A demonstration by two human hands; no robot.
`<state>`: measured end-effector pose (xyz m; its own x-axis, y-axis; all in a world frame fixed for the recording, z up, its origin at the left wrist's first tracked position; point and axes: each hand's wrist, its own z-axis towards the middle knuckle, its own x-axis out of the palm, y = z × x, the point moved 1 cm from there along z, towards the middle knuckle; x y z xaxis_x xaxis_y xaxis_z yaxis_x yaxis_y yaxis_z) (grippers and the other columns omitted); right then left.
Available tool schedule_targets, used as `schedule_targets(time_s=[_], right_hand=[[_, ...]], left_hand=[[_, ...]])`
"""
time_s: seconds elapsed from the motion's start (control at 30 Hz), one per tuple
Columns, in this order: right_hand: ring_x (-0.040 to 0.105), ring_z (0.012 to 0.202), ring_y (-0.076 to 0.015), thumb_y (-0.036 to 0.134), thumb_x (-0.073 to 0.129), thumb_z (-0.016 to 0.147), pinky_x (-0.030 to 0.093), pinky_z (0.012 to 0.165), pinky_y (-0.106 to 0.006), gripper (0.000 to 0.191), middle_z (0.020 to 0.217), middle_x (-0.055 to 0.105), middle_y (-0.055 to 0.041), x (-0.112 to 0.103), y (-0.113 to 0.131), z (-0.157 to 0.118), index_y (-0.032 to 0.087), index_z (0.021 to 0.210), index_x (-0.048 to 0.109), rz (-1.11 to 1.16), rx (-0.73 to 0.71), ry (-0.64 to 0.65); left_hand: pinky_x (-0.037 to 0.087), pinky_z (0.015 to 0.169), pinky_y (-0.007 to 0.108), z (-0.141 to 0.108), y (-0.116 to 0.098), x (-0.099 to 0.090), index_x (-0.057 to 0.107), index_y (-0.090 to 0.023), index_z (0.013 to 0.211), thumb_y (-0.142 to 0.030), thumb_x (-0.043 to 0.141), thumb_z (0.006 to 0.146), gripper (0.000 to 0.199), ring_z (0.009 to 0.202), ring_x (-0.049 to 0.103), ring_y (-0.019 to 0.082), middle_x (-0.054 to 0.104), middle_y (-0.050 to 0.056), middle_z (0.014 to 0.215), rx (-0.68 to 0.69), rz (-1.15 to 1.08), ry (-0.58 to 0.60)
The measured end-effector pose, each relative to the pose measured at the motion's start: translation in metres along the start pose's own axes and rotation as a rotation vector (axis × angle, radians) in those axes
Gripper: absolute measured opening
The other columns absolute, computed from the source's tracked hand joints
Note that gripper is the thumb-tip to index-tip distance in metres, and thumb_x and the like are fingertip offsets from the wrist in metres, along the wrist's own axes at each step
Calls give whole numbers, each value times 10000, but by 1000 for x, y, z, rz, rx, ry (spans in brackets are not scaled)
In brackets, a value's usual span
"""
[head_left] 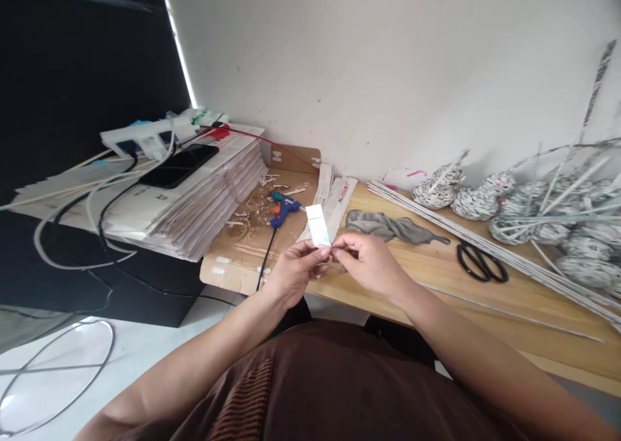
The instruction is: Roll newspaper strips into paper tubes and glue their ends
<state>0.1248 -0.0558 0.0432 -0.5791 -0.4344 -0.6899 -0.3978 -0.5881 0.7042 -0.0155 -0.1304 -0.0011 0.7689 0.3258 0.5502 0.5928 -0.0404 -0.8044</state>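
Note:
A short white paper strip (317, 224) stands up from my fingers in front of the table. My left hand (299, 269) pinches its lower end between thumb and fingers. Close beside it, my right hand (365, 260) has thumb and forefinger pinched at the strip's lower right corner. Behind the strip lie flat paper strips (339, 203) in a small pile. A blue glue gun (284, 211) rests on a cardboard sheet (242, 250) to the left, among paper scraps. To the right of the strips lies a crumpled grey cloth (388, 226).
A tall stack of paper (228, 189) bears a black phone (179, 166), a power strip (145, 137) and cables. On the right are black-handled scissors (480, 263), long thin paper rods (466, 234) and several woven paper bundles (485, 195). A wall stands behind.

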Motion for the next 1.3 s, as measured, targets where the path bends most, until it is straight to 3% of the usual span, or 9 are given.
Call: schedule_targets(time_s=[0.1,0.27,0.47,0.67,0.83,1.03,1.1,1.23,1.3], right_hand=[[533,553,-112,273,512,894,351,543,-238,179,667,652,2,5,4,2,195,786,632,-39,-6,-19],[648,769,-176,246,604,836,425,670,-271,72,864,715,-31,-2,-2,-8,215,900,615,-139,-10,-55],[590,607,-163,362,564,875,398,595,-281,170,711,673,-16,-16,-16,-40,220,794,613,-244,98,-79],[523,518,-117,513,416,933,394,503,-241,411,634,588,-9,-14,-15,-57,178,846,638,276,348,266],[457,538,-100,489,517,894,356,514,-226,323,619,524,18,-19,-12,-62,195,814,625,149,276,157],[317,398,-65,567,388,924,264,388,-205,442,578,379,61,-5,-18,-71,165,904,571,685,530,443],[385,436,-83,560,410,919,308,414,-212,417,595,426,43,-4,-20,-73,175,896,567,590,482,417],[526,657,-158,492,467,916,410,591,-265,322,722,573,-29,-9,-18,-78,211,843,605,85,203,149],[491,594,-150,496,426,931,396,567,-265,347,656,529,-12,-9,-20,-81,216,875,623,146,237,179]], left_hand=[[484,574,137,5,5,5,708,-121,766,-246,842,623,232,631,591,49,671,19,768,29,-77,-43],[481,524,113,9,-5,-7,705,-110,815,-223,808,677,206,643,587,48,665,27,806,82,-148,-135],[516,541,102,9,-20,-21,682,-87,773,-156,766,717,122,589,574,37,679,58,814,141,-261,-167],[523,542,93,7,-20,-22,673,-90,754,-130,756,720,98,565,568,31,666,48,785,131,-279,-124],[527,554,91,3,-21,-26,669,-83,738,-130,744,735,89,558,569,27,656,43,763,136,-286,-119],[525,545,87,-2,-25,-29,667,-78,742,-115,707,768,60,556,568,28,652,55,781,110,-298,-128],[524,531,91,-3,-25,-30,665,-82,747,-118,702,773,57,551,565,32,650,55,777,110,-293,-137],[522,517,96,-3,-26,-33,656,-86,742,-107,686,783,55,543,558,34,648,55,770,113,-296,-185],[519,512,96,-3,-26,-33,651,-86,731,-97,676,787,62,542,555,34,649,60,770,109,-296,-187]])
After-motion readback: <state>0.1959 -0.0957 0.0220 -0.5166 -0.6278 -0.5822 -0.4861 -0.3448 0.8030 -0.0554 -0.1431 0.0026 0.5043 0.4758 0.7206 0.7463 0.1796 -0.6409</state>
